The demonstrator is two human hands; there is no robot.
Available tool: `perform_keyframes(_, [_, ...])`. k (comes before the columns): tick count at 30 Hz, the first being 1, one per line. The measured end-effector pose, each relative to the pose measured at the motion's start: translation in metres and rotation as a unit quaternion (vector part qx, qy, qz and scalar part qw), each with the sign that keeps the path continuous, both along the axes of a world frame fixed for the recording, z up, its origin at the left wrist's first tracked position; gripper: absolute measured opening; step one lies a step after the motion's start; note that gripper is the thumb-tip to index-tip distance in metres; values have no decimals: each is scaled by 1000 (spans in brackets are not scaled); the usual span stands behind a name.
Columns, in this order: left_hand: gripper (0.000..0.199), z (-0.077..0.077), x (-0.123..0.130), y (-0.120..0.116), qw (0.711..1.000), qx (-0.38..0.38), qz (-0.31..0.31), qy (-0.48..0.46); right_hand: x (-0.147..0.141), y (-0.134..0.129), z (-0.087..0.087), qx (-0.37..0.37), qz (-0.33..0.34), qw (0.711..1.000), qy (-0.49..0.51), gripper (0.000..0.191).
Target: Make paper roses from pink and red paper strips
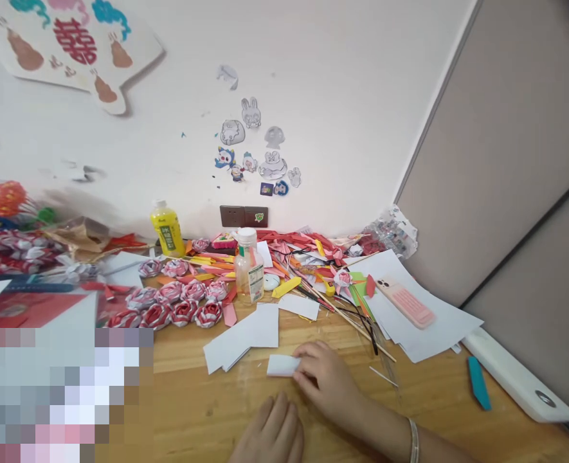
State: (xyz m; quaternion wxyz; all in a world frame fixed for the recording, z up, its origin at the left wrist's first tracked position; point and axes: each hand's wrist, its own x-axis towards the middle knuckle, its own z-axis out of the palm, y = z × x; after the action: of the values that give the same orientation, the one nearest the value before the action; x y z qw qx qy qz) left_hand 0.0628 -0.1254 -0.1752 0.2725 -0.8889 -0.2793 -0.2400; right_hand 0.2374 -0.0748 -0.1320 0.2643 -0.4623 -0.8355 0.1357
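Head view: white paper slip flat on the counter, long axis roughly 9-to-3. Right hand is nearer: thumb and fingers pinching the slip's 3 o'clock end, so the slip points to 9 from it. Left hand palm-down, fingers together and bent, off the slip, which sits at its 12; can't tell if anything's under it. White paper sheets at the slip's 10.

Containers, from slip: clear bottle at 11, capped, contents unclear. Yellow bottle between 10 and 11, capped. Clear bag between 1 and 2, small coloured bits inside.
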Motion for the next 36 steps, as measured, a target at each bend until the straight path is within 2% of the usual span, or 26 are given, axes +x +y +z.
perform_keyframes(4, [29,7,3,9,1000,-28,9,-1,0,10,12,-94,-8,994,63,14])
perform_keyframes(7, [37,13,-3,9,998,-54,13,35,-5,13,14,-119,5,990,79,14])
perform_keyframes(14, [46,2,-7,-2,996,8,53,71,-13,3,8,-81,-18,996,18,11])
perform_keyframes(20, [47,9,3,-9,991,-84,105,7,-13,-6,11,-70,-50,996,-15,12])
perform_keyframes(24, [48,15,4,-11,989,-97,116,0,-15,-6,12,-68,-47,996,-20,13])
perform_keyframes(28, [50,13,2,-12,988,-101,119,5,-15,-4,9,-54,-42,998,-12,12])
perform_keyframes(36, [56,13,6,-14,974,-170,152,4,-17,0,7,-24,-44,999,-15,13])
